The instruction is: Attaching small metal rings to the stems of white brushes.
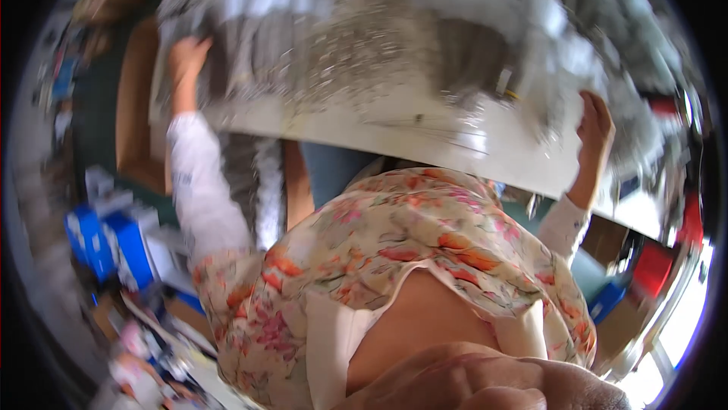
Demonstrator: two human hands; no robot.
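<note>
The picture is blurred by motion, so fine detail is lost. A large white tabletop [409, 133] fills the far half of the view, its near edge running from the left down toward the right. Grey and silvery material [341, 46] lies heaped across it, too smeared to tell what kind of stuff it is.

The left hand [186, 55] reaches up to the far left part of the tabletop and sits at the edge of the grey heap. Its fingers seem curled onto the material, but the blur keeps me from telling whether the grip is clenched on it or only resting there. The arm below it wears a white sleeve [201, 186].

The right hand [595, 129] is raised at the right end of the tabletop. Its palm and fingers press flat against the board's edge and the grey material next to it; the fingers look spread rather than clenched, yet whether this grip actually grasps the edge cannot be told.

Near the camera, a flowered blouse [394, 251] in pink, orange and cream covers the middle of the view. Blue boxes [106, 239] stand at the left, below the tabletop. A red thing [656, 266] shows at the right, near the floor, with a brown box [607, 239] just beside it.
</note>
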